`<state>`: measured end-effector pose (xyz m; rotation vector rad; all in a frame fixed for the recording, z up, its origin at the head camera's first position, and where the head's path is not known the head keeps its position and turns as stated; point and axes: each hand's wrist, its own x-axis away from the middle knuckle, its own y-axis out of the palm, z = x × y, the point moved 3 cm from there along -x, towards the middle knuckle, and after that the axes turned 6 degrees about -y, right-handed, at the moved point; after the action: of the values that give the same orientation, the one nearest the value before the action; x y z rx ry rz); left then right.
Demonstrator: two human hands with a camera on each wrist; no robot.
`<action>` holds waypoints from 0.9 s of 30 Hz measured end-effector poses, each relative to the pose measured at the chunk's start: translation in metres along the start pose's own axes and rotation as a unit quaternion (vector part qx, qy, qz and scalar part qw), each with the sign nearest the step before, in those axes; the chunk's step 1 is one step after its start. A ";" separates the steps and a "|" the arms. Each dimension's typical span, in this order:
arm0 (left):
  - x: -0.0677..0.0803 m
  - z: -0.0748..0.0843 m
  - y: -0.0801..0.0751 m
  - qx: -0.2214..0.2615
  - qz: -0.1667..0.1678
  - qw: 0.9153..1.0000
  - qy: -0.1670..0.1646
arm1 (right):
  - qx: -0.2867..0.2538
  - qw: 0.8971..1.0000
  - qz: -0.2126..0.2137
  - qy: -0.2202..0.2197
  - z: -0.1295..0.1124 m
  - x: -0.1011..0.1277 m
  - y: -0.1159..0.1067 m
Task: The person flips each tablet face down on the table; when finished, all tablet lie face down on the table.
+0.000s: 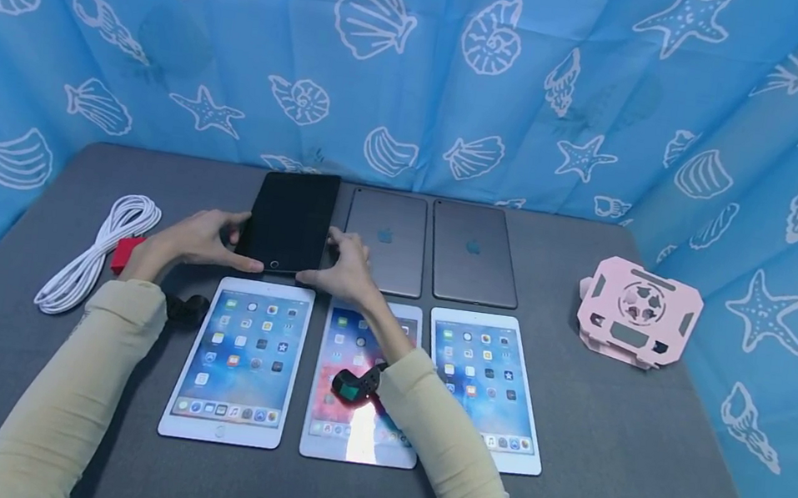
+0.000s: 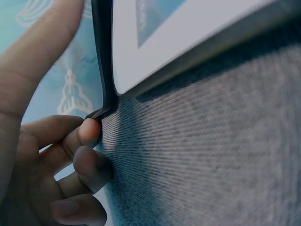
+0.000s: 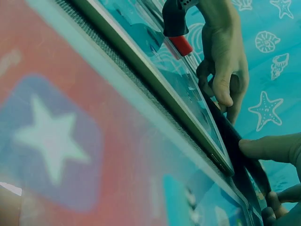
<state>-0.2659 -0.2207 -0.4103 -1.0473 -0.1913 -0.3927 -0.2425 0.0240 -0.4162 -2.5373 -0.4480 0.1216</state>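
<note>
A black tablet with a dark screen lies at the left end of the back row on the grey table. My left hand grips its near left corner, with the thumb along the near edge. My right hand grips its near right corner in the same way. In the left wrist view my curled fingers sit under the tablet's dark edge, next to a white tablet. The right wrist view shows my right fingers on the black tablet's edge, with the left hand beyond.
Two grey tablets lie face down to the right of the black one. Three white tablets with lit screens form the near row. A coiled white cable lies left, a pink stand right. A blue curtain surrounds the table.
</note>
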 end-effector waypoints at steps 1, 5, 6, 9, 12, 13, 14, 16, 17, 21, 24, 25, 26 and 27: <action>0.000 0.000 0.000 0.001 0.000 1.000 0.000 | -0.010 1.000 0.002 -0.010 0.000 0.000 0.000; -0.001 0.000 0.001 0.001 -0.002 1.000 0.003 | -0.041 0.999 -0.004 -0.031 0.000 0.000 -0.001; -0.001 0.001 0.001 -0.001 -0.002 1.000 0.001 | -0.045 0.998 -0.007 -0.031 0.000 0.000 -0.001; 0.000 0.004 0.000 -0.014 0.001 1.000 -0.001 | -0.056 0.998 -0.012 -0.031 0.000 0.000 -0.001; 0.001 0.006 -0.001 -0.033 0.007 0.999 0.000 | -0.059 0.998 -0.009 -0.031 -0.001 0.000 -0.002; 0.001 0.007 -0.002 -0.037 0.009 0.999 0.002 | -0.059 0.998 -0.008 -0.031 -0.001 0.000 -0.002; 0.000 0.007 -0.002 -0.038 0.010 0.999 0.004 | -0.060 0.998 -0.008 -0.032 -0.001 0.000 -0.002; 0.000 0.007 -0.002 -0.041 0.010 0.999 0.003 | -0.063 0.997 -0.007 -0.032 -0.002 0.001 -0.002; -0.001 0.007 -0.002 -0.040 0.010 0.999 0.002 | -0.065 0.997 -0.007 -0.032 -0.002 0.001 -0.002; -0.002 0.007 -0.002 -0.037 0.010 0.999 0.000 | -0.071 0.997 -0.005 -0.033 -0.001 0.002 -0.002; -0.002 0.008 -0.002 -0.035 0.012 0.999 -0.003 | -0.072 0.997 -0.003 -0.034 -0.002 0.001 -0.002; -0.002 0.008 -0.002 -0.035 0.012 0.999 -0.003 | -0.072 0.997 -0.003 -0.035 -0.002 0.001 -0.002; -0.002 0.008 -0.002 -0.036 0.013 0.999 -0.003 | -0.072 0.997 -0.003 -0.034 -0.002 0.001 -0.002; -0.002 0.007 -0.002 -0.037 0.014 0.999 -0.003 | -0.072 0.997 -0.003 -0.034 -0.002 0.001 -0.002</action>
<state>-0.2679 -0.2147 -0.4055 -1.1229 -0.1685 -0.3730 -0.2416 0.0248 -0.4135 -2.6793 -0.5073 0.1789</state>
